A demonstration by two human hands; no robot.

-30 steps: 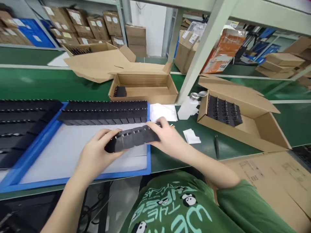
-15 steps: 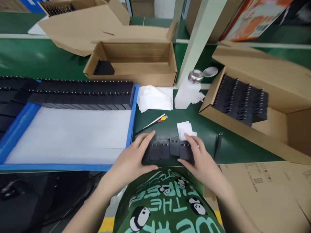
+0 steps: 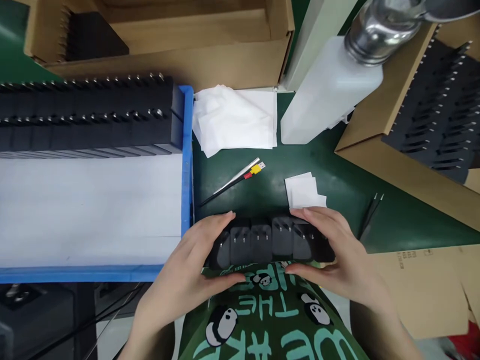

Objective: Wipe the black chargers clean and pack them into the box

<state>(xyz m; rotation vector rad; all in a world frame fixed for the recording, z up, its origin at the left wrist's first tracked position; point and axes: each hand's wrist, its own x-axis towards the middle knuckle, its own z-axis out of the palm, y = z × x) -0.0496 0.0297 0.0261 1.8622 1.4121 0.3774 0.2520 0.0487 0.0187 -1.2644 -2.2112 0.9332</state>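
A row of several black plug adapters (image 3: 261, 242), their metal prongs showing, sits side by side at the front edge of the green table. My left hand (image 3: 187, 265) grips the row's left end, fingers at the far side and thumb at the near side. Round the right end my right hand (image 3: 337, 255) is closed in the same way, squeezing the adapters together. Small white cloth squares (image 3: 303, 191) lie just beyond my right fingertips. Past my left fingertips lie a short USB cable (image 3: 255, 169) and a thin silver stick beside it.
Left stands a blue-edged tray (image 3: 187, 165) with packed rows of black adapters (image 3: 93, 112). Folded white cloths (image 3: 236, 120) and a metal-topped white bottle (image 3: 326, 95) are beyond. Cardboard boxes (image 3: 180, 65) stand behind and right (image 3: 412, 182), holding adapters. Black tweezers (image 3: 367, 220) lie right.
The view has moved closer and lower over the table. Both hands remain around the row, which now shows more adapters, pulled slightly toward my body at the table edge.
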